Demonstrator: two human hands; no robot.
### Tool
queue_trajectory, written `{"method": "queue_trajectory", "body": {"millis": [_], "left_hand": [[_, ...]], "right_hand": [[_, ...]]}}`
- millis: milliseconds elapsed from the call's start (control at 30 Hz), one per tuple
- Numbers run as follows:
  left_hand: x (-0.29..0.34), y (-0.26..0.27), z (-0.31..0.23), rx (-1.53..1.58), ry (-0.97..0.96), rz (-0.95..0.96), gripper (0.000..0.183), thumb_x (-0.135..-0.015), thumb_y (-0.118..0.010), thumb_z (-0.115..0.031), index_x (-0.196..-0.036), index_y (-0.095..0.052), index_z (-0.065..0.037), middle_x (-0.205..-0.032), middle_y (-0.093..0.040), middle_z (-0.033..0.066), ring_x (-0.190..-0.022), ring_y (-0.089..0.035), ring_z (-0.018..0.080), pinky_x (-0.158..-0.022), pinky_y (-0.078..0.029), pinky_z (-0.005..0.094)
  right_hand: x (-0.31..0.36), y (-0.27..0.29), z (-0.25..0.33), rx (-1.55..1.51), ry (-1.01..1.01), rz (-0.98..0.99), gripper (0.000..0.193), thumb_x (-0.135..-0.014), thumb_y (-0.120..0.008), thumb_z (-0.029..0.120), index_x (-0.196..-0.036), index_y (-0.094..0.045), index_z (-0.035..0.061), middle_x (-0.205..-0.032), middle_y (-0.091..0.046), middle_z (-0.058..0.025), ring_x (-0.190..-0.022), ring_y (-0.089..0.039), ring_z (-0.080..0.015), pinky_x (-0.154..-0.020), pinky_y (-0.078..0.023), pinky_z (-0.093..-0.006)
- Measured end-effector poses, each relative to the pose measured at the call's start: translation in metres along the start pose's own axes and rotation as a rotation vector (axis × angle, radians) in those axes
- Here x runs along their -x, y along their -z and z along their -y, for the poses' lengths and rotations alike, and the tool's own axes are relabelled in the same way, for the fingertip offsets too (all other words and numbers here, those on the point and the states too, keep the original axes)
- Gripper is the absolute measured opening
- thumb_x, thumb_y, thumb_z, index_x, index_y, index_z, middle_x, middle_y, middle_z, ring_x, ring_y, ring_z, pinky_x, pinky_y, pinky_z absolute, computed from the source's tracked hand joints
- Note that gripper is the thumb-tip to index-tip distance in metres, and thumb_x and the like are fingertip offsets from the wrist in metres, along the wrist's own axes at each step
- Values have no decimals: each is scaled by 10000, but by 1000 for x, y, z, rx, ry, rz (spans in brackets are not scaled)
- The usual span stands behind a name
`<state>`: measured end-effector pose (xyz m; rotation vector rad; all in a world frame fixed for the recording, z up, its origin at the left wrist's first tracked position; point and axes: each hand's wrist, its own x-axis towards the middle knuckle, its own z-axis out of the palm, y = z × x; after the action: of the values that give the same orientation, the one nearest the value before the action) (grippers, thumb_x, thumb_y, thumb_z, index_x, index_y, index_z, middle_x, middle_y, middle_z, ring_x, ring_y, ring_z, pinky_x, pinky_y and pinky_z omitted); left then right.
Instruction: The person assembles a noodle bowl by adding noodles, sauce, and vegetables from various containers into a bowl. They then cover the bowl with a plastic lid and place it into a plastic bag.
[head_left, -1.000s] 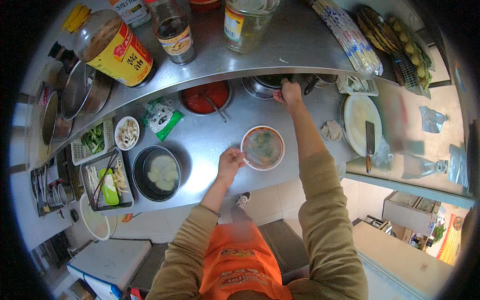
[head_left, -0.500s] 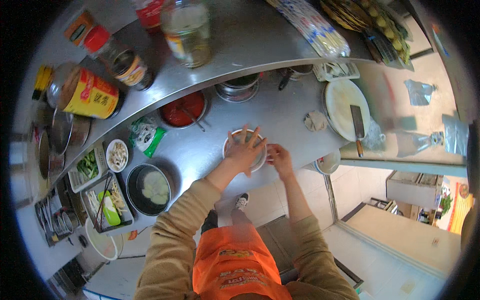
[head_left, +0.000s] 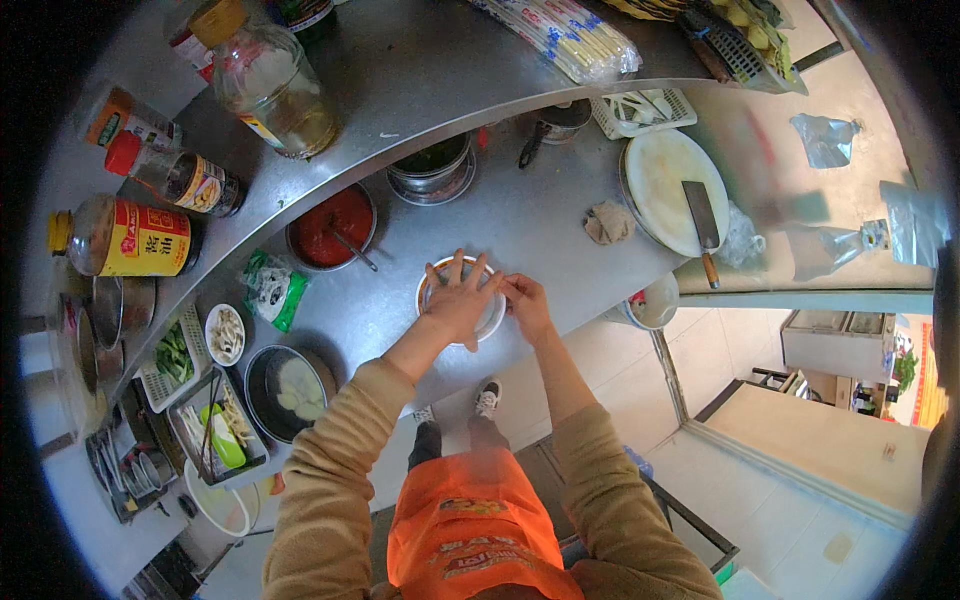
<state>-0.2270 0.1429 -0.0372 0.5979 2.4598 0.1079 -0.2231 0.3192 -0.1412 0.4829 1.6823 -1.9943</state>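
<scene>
A round bowl (head_left: 489, 322) with a pale rim sits near the front edge of the steel counter. Over its mouth my left hand (head_left: 457, 302) lies palm down with the fingers spread wide, covering much of the inside. At the bowl's right rim is my right hand (head_left: 529, 305), thumb and fingers pinched together close to the left fingertips. Whatever is in that pinch is too small to make out. The bowl's contents are mostly hidden by the left hand.
Behind the bowl stand a pot of red sauce (head_left: 322, 228) with a ladle and a lidless steel pot (head_left: 432, 178). A dark pot (head_left: 284, 392) holds pale slices at left. On the right, a cleaver (head_left: 698, 215) rests on a round cutting board (head_left: 660, 165). Bottles (head_left: 150, 236) line the raised shelf.
The view has shifted, so the counter and shelf items appear farther left. Both hands remain at the bowl. My right fingers are now pinched nearer my left fingertips.
</scene>
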Motion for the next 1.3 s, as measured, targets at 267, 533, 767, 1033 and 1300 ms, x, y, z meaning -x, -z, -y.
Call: {"method": "queue_trajectory", "body": {"millis": [267, 533, 767, 1033, 1300], "left_hand": [[-8, -52, 49, 493, 42, -558, 916, -780, -825, -388, -1538, -401, -98, -1600, -336, 204, -1449, -352, 407, -1165, -342, 502], [-65, -64, 114, 1180, 138, -389, 239, -937, -685, -200, -996, -742, 24, -866, -729, 125, -817, -687, 220, -772, -538, 356], [-67, -61, 114, 1313, 153, -284, 186, -960, -682, -163, -975, -745, 12, -854, -721, 75, -771, -643, 147, -706, -525, 316], [-65, -59, 114, 1374, 139, -240, 184, -999, -653, -153, -1026, -711, 20, -927, -709, 58, -814, -629, 127, -742, -524, 290], [-56, -56, 107, 1390, 145, -320, 205, -1005, -643, -163, -1036, -725, 22, -933, -714, 51, -841, -637, 133, -762, -527, 290]], "right_hand": [[-41, -8, 9, 140, 197, 72, 192, -964, -684, 184, -1041, -737, 16, -896, -684, -12, -813, -591, -90, -692, -484, -268], [-70, -23, 16, 257, 128, 196, 229, -939, -715, 207, -975, -754, -15, -866, -692, -16, -812, -604, -106, -721, -491, -272], [-73, -30, 13, 207, 148, 174, 222, -944, -705, 184, -992, -755, -28, -874, -702, -36, -806, -610, -122, -729, -504, -285], [-78, -31, 18, 252, 118, 226, 200, -967, -672, 175, -979, -732, -16, -881, -679, -26, -816, -614, -118, -734, -518, -279], [-85, -33, 22, 480, 187, 254, 233, -954, -701, 208, -985, -738, -19, -887, -683, -26, -835, -605, -113, -759, -504, -278]]}}
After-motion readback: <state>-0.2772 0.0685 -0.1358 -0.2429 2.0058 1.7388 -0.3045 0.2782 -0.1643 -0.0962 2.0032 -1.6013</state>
